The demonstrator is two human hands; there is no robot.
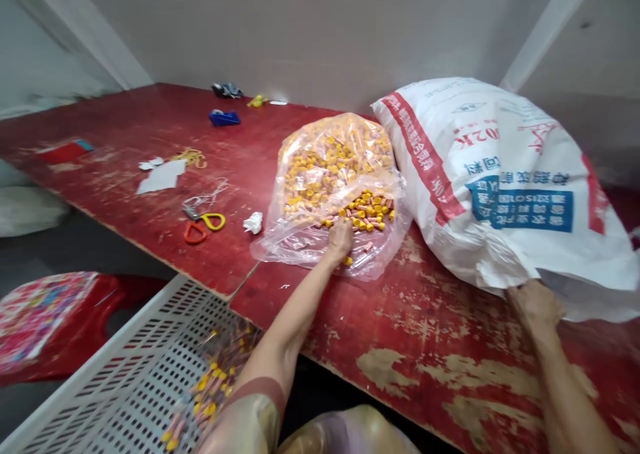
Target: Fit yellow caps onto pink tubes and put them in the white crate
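Note:
My left hand (339, 239) reaches into the open mouth of a clear plastic bag (320, 174) lying on the red table (400, 334). Its fingers curl down among the small yellow and pink pieces (367, 212) spilling at the bag's mouth; I cannot see what they hold. My right hand (533, 303) goes under the lower edge of a big white woven sack (505, 181) with red and blue print, and the sack hides its fingers.
A white perforated crate (135, 374) with several yellow and pink pieces stands below the table's front edge. Scissors with red and yellow handles (203, 225), crumpled paper (253, 223), white scraps (161, 176), a blue tape dispenser (224, 117) lie on the table. A red stool (100, 314) stands left.

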